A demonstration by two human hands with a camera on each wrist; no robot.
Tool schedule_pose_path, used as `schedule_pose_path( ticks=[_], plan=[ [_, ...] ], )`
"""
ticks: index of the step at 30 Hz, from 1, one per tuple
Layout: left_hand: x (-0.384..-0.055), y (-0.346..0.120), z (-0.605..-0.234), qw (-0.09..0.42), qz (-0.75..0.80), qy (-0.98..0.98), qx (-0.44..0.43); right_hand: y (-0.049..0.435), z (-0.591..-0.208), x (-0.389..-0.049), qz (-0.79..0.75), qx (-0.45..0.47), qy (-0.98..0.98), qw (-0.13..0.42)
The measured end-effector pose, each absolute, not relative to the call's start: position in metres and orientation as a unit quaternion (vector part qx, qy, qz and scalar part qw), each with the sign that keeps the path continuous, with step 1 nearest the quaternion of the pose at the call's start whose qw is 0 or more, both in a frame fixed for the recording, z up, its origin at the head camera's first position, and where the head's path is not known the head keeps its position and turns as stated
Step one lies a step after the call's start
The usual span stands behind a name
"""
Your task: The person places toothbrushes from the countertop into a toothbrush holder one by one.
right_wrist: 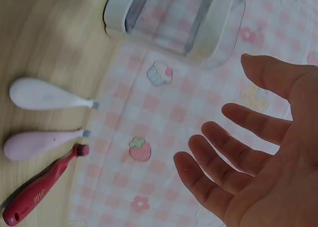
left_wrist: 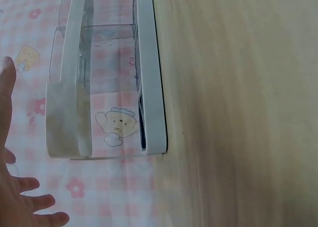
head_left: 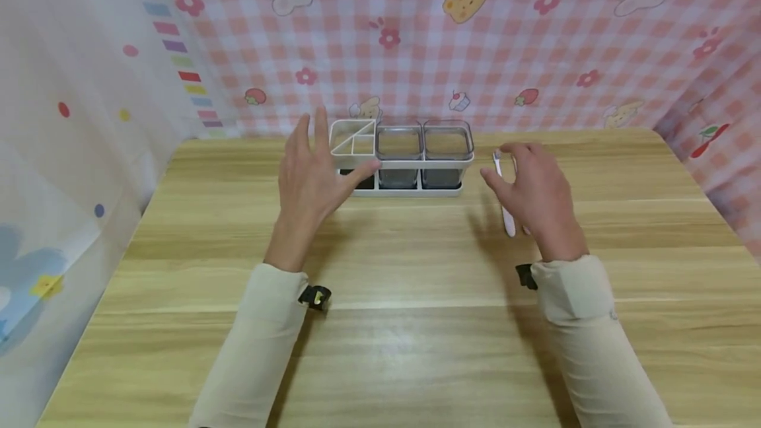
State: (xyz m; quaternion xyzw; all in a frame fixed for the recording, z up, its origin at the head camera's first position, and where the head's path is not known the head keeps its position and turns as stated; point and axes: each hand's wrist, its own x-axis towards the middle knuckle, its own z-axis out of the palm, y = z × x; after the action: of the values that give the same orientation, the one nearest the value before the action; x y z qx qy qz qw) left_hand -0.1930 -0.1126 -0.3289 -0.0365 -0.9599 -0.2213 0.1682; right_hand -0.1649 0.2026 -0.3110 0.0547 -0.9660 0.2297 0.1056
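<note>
A white toothbrush holder (head_left: pixel 410 193) stands at the back of the table, with a divided section (head_left: pixel 353 136) on its left and two clear cups (head_left: pixel 399 142) set in its frame. My left hand (head_left: pixel 312 177) is spread at the holder's left end, its thumb overlapping the front corner in the head view. On the holder's other side, my right hand (head_left: pixel 538 193) hovers above the toothbrushes with relaxed fingers and an empty palm. The right wrist view shows a white toothbrush (right_wrist: pixel 44 94), a pink toothbrush (right_wrist: pixel 37 143) and a red toothbrush (right_wrist: pixel 39 189); my right hand partly hides them from the head camera.
The wooden table (head_left: pixel 380 349) runs back to a pink checked cloth (head_left: pixel 380 38) hanging right behind the holder. A white patterned curtain (head_left: pixel 71 150) borders the left side. Dark straps (head_left: pixel 315 297) sit at both wrists.
</note>
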Motion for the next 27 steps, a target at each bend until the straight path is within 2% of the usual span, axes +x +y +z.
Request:
schedule_pose_path(
  ticks=[6,16,27],
  plan=[
    [-0.204,-0.109,-0.328,0.157,-0.279,-0.947,-0.037,0.217,-0.308,-0.172,0.266,0.044,-0.959,0.081],
    [-0.218,-0.099,-0.338,0.083,-0.339,-0.937,-0.018,0.245,-0.306,-0.189,0.311,-0.031,-0.950,0.028],
    [-0.225,-0.099,-0.339,0.046,-0.339,-0.939,-0.013,0.279,-0.306,-0.208,0.332,-0.071,-0.941,0.008]
  ],
)
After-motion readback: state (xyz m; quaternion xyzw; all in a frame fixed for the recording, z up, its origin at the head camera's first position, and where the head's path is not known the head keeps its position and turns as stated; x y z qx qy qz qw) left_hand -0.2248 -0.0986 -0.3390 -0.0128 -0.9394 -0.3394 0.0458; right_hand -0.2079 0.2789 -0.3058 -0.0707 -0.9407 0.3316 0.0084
